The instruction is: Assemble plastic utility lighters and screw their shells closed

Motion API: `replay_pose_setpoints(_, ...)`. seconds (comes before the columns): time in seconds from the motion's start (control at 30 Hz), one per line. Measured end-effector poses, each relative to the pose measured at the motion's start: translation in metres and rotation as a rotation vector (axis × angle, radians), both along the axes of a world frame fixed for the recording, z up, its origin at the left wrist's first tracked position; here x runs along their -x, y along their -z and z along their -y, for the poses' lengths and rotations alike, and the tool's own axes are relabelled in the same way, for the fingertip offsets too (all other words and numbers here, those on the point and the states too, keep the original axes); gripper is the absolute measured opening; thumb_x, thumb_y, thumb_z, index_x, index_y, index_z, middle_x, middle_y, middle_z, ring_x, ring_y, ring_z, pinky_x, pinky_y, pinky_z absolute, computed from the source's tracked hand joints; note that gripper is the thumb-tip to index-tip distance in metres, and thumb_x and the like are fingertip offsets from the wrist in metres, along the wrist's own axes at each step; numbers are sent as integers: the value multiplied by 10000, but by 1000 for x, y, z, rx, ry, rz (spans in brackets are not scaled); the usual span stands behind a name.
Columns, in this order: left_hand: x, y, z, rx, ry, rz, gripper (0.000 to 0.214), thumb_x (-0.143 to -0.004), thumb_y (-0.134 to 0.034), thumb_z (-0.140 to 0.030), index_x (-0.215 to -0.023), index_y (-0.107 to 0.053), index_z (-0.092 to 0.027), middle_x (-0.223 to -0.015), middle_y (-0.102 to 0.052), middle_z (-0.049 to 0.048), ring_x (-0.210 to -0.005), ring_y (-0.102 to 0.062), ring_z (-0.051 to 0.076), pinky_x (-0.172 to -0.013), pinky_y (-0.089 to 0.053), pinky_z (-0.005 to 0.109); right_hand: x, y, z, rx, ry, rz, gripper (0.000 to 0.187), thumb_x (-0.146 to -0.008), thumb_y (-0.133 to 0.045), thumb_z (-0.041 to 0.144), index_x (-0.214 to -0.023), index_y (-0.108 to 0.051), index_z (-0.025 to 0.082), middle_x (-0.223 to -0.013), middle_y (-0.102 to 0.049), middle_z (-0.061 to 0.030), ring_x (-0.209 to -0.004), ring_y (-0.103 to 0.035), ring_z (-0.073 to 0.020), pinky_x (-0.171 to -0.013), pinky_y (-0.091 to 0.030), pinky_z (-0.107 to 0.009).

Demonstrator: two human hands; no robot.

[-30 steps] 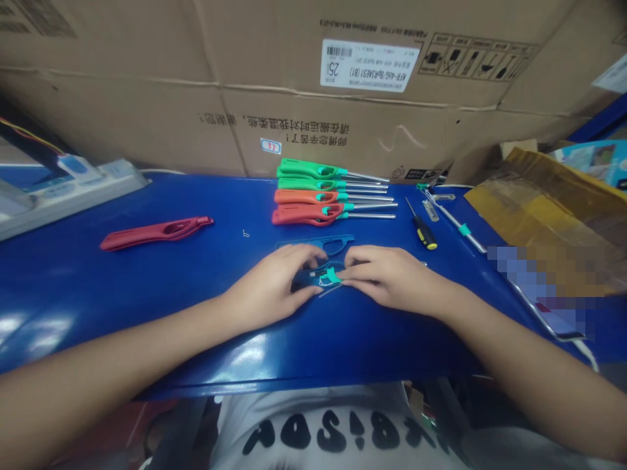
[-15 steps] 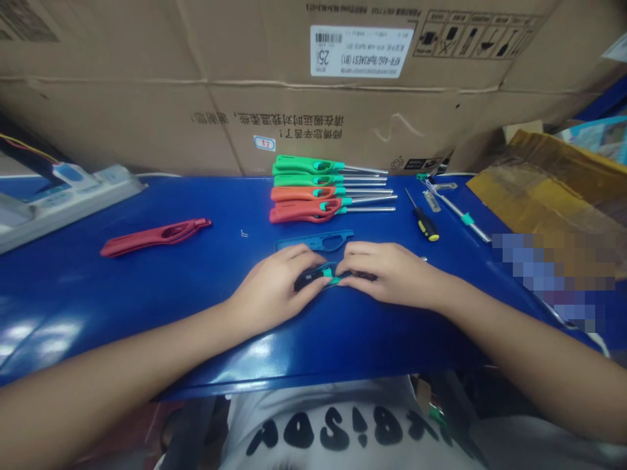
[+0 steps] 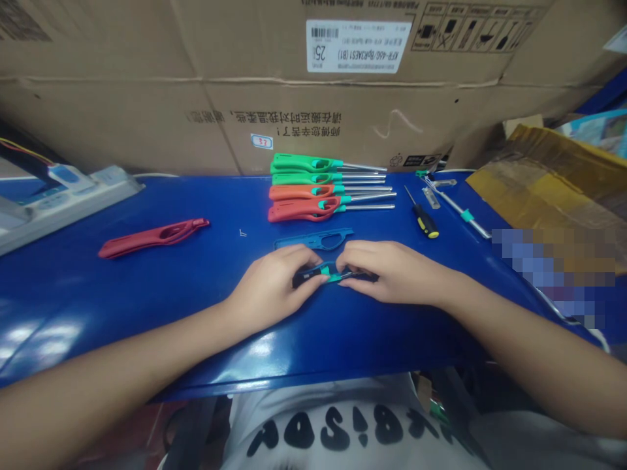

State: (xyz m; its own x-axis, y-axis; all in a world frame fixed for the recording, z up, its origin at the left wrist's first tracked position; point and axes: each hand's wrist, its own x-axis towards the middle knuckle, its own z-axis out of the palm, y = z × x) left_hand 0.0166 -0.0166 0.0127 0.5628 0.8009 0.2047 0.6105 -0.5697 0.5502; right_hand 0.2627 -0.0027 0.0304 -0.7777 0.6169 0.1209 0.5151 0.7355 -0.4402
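Both my hands are closed on an opened lighter (image 3: 329,273) with a blue shell and green and black inner parts. My left hand (image 3: 279,281) grips its handle end, the thumb beside the green part. At the nozzle end, my right hand (image 3: 392,271) pinches it between thumb and fingers, which hide much of it. Just beyond my hands lies a loose blue half-shell (image 3: 316,240). Farther back is a row of long-nosed lighters, with a green lighter (image 3: 304,164) and a red lighter (image 3: 304,209) among them.
A dark red lighter shell (image 3: 154,239) and tiny screws (image 3: 243,233) lie to the left. A screwdriver (image 3: 425,220) and a metal tube (image 3: 463,212) are at the right. A power strip (image 3: 98,196) stands far left; a large carton (image 3: 235,59) closes off the back.
The hands stay at the same place with the lighter between them. My fingers have shifted only slightly, and the whole view has moved a little.
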Motion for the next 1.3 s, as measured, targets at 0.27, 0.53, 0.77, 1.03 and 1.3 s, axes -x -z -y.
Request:
replay_pose_setpoints(0.27,1,2,-1,-156,30,-105,217,-1003,-556,-368,-1081,-652,-190,-1046,-718,67,-990,-679,252,-829,-547,371,-5,-1,-4,-11,51,-129,118,-962,-615,312,-1004,-613,202,-880,-617,-8,-732,-547,-116,-671,-427,-230)
replay_pose_setpoints(0.53,3,1,-1,-242,91,-207,369,-1044,-461,-415,-1281,-631,-189,-1171,-689,104,-1066,-663,269,-896,-572,420,-62,-8,-52,-379,722,-18,163,-921,-556,264,-999,-680,192,-973,-667,-64,-815,-603,-193,-760,-462,-316)
replay_pose_setpoints(0.77,9,-12,3,-214,135,-220,433,-993,-517,-387,-1368,-595,-185,-1235,-694,111,-1117,-656,280,-936,-567,422,-127,11,-90,-193,1053,262,196,-864,-573,202,-988,-724,186,-1055,-676,-122,-940,-648,-241,-852,-490,-353)
replay_pose_setpoints(1.03,15,-24,4,-295,239,-389,452,-932,-541,-286,-1369,-610,-190,-1215,-688,121,-1064,-668,294,-878,-566,418,-133,13,-94,-79,1176,318,238,-766,-635,144,-989,-671,216,-927,-718,-76,-821,-658,-235,-697,-466,-317)
replay_pose_setpoints(1.3,14,-21,0,-354,280,-482,413,-996,-448,-247,-1373,-610,-196,-1113,-653,124,-955,-653,269,-800,-551,397,-122,-4,-85,-157,1196,257,326,-780,-629,177,-1097,-702,159,-1008,-716,-142,-904,-658,-283,-767,-485,-365)
